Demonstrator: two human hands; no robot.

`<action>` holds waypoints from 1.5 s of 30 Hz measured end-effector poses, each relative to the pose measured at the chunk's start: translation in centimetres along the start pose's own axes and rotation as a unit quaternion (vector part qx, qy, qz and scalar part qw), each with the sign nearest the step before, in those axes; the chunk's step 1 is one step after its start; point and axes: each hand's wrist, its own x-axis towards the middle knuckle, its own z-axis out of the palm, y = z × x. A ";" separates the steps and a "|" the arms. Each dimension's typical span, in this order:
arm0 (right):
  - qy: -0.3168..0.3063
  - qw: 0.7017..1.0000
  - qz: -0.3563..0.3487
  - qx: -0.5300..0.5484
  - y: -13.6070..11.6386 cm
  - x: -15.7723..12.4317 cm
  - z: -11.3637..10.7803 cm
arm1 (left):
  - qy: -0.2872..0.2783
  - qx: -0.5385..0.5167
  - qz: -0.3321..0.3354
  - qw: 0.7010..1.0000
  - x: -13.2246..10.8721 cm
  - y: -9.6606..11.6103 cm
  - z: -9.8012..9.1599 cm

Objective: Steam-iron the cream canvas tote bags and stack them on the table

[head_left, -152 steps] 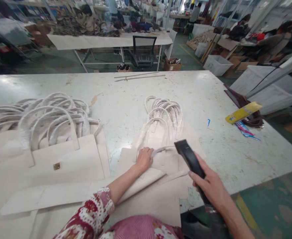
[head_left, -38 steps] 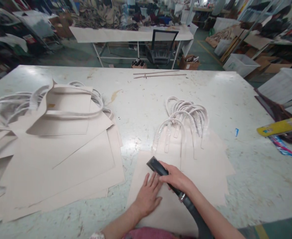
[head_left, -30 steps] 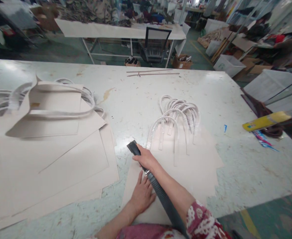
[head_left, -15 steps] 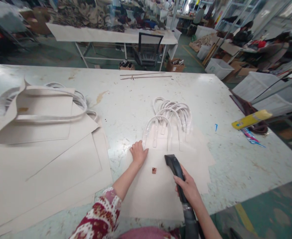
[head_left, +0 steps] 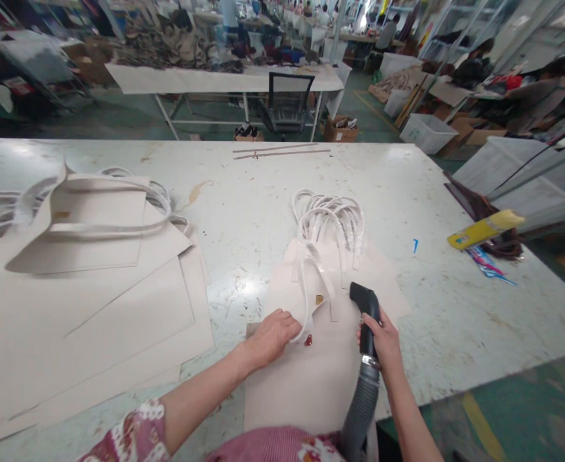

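Observation:
My left hand [head_left: 275, 333] is closed on the top edge of a cream bag panel [head_left: 296, 394], beside the base of its white handle [head_left: 303, 289]. That edge is pulled up and curls toward me, bending a small red-brown patch [head_left: 308, 341]. Behind it shows another panel with a tan patch [head_left: 319, 299]. My right hand [head_left: 382, 337] is wrapped round a black vacuum nozzle [head_left: 365, 298] on a grey ribbed hose [head_left: 360, 401]. The nozzle's tip is over the right side of the panels. Several more white handles [head_left: 337, 208] fan out beyond.
At left lies a pile of cream bag panels [head_left: 133, 314] with white handles. A yellow can [head_left: 484, 230] lies at the right, near a blue scrap [head_left: 415, 245]. Thin strips [head_left: 282, 153] lie along the table's [head_left: 244, 212] far edge. A black chair [head_left: 289, 102] stands beyond.
My left hand has taken hold of the top panel's edge and drawn it toward me, bringing its handle along. The nozzle in my right hand has moved to the right.

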 end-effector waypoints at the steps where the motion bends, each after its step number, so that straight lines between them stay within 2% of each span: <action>1: 0.007 1.000 -0.008 -0.006 0.0 -0.1 -0.7 | -0.004 0.038 0.034 0.999 -0.7 0.9 0.9; 4: -0.015 0.997 -0.031 -0.065 -0.4 -1.4 -3.4 | -0.023 0.125 0.076 0.989 -2.3 2.1 4.9; 7: -0.076 0.987 -0.033 -0.140 -1.4 -3.9 -6.4 | -0.028 0.149 0.031 0.988 -3.4 2.0 9.0; 9: -0.132 0.975 -0.012 -0.180 -1.9 -5.8 -7.7 | -0.014 0.131 0.001 0.991 -3.8 1.9 10.6; 11: -0.201 0.958 0.027 -0.205 -1.8 -7.3 -7.9 | -0.002 0.105 -0.017 0.994 -4.0 2.3 11.1; 13: -0.256 0.942 0.063 -0.208 -1.0 -8.2 -6.9 | -0.006 0.085 -0.034 0.996 -4.1 2.9 10.8; 15: -0.271 0.939 0.072 -0.199 0.2 -8.2 -5.3 | -0.016 0.077 -0.053 0.995 -4.1 3.5 10.4; 16: -0.259 0.945 0.065 -0.191 0.8 -7.9 -4.5 | -0.022 0.077 -0.059 0.995 -4.2 3.8 10.2; 18: -0.194 0.966 0.031 -0.170 1.5 -7.2 -3.1 | -0.028 0.081 -0.063 0.994 -4.3 4.1 10.2; 20: -0.119 0.981 -0.014 -0.156 1.3 -6.7 -2.3 | -0.023 0.085 -0.062 0.994 -4.6 4.1 10.6; 21: -0.106 0.981 -0.032 -0.158 1.0 -6.7 -2.1 | -0.016 0.086 -0.059 0.994 -4.8 4.1 10.9; 22: -0.119 0.977 -0.045 -0.171 0.5 -6.7 -1.9 | -0.006 0.085 -0.055 0.995 -5.0 4.0 11.2; 24: -0.216 0.950 -0.056 -0.219 -0.5 -7.0 -1.1 | 0.017 0.078 -0.037 0.996 -5.4 3.9 12.0; 27: -0.371 0.875 -0.082 -0.301 -1.6 -7.6 1.8 | 0.046 0.057 -0.016 0.997 -5.7 4.0 13.0; 29: -0.425 0.829 -0.109 -0.346 -1.8 -7.8 4.7 | 0.060 0.041 -0.015 0.997 -5.7 4.1 13.4; 31: -0.441 0.807 -0.137 -0.367 -1.5 -7.8 7.5 | 0.067 0.021 -0.020 0.997 -5.7 4.3 13.2; 33: -0.428 0.814 -0.161 -0.358 -1.0 -7.6 9.8 | 0.067 -0.002 -0.026 0.997 -5.9 4.5 12.5; 35: -0.387 0.848 -0.158 -0.326 -0.5 -7.1 11.1 | 0.069 -0.024 -0.023 0.997 -6.2 4.5 11.5; 38: -0.302 0.908 -0.118 -0.265 -0.3 -5.7 11.1 | 0.086 -0.075 -0.040 0.993 -6.0 3.7 9.7; 41: -0.247 0.937 -0.100 -0.226 -1.1 -3.8 9.9 | 0.130 -0.112 -0.133 0.976 -3.8 1.4 7.7; 45: -0.238 0.943 -0.078 -0.221 -2.6 -1.6 9.4 | 0.199 -0.050 -0.284 0.937 1.1 -2.6 5.7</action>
